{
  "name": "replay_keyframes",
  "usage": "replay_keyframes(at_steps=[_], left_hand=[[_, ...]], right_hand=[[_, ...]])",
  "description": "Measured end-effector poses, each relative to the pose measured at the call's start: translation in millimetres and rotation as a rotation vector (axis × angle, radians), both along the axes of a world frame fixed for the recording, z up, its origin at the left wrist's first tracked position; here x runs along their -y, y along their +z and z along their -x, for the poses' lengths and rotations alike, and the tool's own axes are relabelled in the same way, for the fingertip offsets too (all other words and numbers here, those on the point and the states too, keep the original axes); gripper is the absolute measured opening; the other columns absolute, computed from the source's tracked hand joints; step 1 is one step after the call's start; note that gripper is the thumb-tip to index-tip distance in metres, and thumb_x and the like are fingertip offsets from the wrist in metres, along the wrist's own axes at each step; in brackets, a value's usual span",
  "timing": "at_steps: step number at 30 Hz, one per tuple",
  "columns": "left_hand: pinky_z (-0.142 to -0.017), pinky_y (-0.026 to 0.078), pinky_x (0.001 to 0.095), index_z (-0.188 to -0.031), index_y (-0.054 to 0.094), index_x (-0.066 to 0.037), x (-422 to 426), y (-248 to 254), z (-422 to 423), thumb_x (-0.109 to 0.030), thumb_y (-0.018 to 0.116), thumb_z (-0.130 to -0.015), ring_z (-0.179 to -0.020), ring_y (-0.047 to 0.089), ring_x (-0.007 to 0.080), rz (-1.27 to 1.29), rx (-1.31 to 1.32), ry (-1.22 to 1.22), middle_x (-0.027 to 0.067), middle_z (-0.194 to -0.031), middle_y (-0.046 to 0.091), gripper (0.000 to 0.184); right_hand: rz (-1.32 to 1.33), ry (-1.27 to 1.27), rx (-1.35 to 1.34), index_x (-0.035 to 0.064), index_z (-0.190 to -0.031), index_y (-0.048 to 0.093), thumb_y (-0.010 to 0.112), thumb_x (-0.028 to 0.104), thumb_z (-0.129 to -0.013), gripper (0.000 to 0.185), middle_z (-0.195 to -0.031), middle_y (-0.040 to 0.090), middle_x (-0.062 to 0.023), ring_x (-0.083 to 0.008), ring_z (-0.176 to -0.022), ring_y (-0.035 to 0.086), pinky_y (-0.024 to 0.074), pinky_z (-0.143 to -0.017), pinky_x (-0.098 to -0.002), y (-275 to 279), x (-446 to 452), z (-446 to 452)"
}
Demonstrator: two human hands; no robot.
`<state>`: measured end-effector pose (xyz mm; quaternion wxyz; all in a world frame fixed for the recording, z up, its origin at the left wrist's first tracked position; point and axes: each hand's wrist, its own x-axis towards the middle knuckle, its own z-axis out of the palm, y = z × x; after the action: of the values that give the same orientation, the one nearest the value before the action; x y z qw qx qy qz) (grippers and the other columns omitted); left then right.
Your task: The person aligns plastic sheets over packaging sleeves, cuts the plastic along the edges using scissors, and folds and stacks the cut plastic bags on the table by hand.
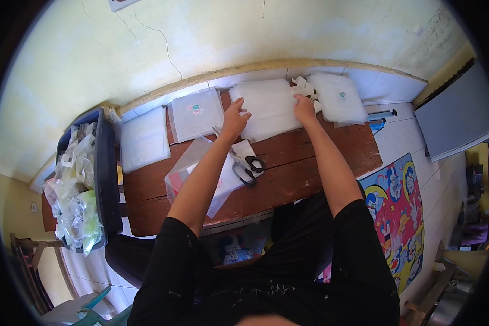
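My left hand (236, 118) is at the left edge of a wide stack of clear plastic sheets (269, 107), its fingers apart. At the stack's right edge is my right hand (304, 107), thumb and fingers close together; what they hold, if anything, is too small to tell. White crumpled scraps (305, 87) lie just beyond it. Black-handled scissors (248, 169) rest on papers and clear sleeves near the table's middle. Left of my left hand sits a stack of clear bags with a printed emblem (195, 110). A similar stack (339, 98) is at the right.
A dark crate (112, 179) full of plastic packaging stands at the table's left end, beside another white stack (144, 138). The wooden table (288, 182) meets a wall behind. A colourful mat (394, 209) lies on the floor at right, near a grey panel (456, 111).
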<state>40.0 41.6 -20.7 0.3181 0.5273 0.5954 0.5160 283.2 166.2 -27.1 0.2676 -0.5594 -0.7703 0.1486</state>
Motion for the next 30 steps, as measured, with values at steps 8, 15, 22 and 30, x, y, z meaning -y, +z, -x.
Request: replay_keyframes(at_steps=[8, 15, 22, 30], left_hand=[[-0.111, 0.033, 0.0464, -0.141, 0.04, 0.007, 7, 2, -21, -0.018, 0.074, -0.079, -0.13, 0.04, 0.0445, 0.089, -0.307, 0.249, 0.0284, -0.14, 0.045, 0.075], [-0.109, 0.037, 0.0449, -0.14, 0.043, 0.003, 17, 13, -32, -0.023, 0.077, -0.077, -0.126, 0.045, 0.0434, 0.242, -0.378, 0.254, 0.0292, -0.133, 0.049, 0.077], [-0.101, 0.042, 0.0434, -0.128, 0.06, -0.008, 31, 9, -33, -0.027, 0.076, -0.078, -0.116, 0.048, 0.0392, 0.126, -0.775, 0.163, 0.0241, -0.129, 0.05, 0.056], [-0.096, 0.043, 0.0436, -0.123, 0.062, -0.005, 15, 11, -32, -0.032, 0.072, -0.082, -0.109, 0.049, 0.0383, 0.172, -0.802, 0.228, 0.0236, -0.12, 0.051, 0.05]], right_hand=[[0.076, -0.051, 0.047, -0.0019, -0.12, 0.062, 0.072, 0.028, -0.081, 0.05, -0.118, 0.065, -0.0238, -0.0382, -0.113, 0.06, 0.0463, -0.098, -0.0417, 15, 12, 9], [0.099, -0.015, 0.02, -0.004, -0.113, 0.062, 0.074, 0.027, -0.072, 0.053, -0.107, 0.066, -0.0257, -0.0401, -0.105, 0.062, 0.0493, -0.091, -0.0454, 20, 15, 7], [0.043, 0.016, 0.035, -0.001, -0.119, 0.06, 0.074, 0.026, -0.069, 0.058, -0.106, 0.066, -0.0229, -0.0396, -0.104, 0.062, 0.0496, -0.092, -0.0449, 13, 16, 7], [0.119, -0.088, 0.073, -0.005, -0.117, 0.06, 0.076, 0.035, -0.075, 0.06, -0.111, 0.065, -0.0266, -0.0403, -0.109, 0.061, 0.0497, -0.094, -0.0455, 13, 11, 6]])
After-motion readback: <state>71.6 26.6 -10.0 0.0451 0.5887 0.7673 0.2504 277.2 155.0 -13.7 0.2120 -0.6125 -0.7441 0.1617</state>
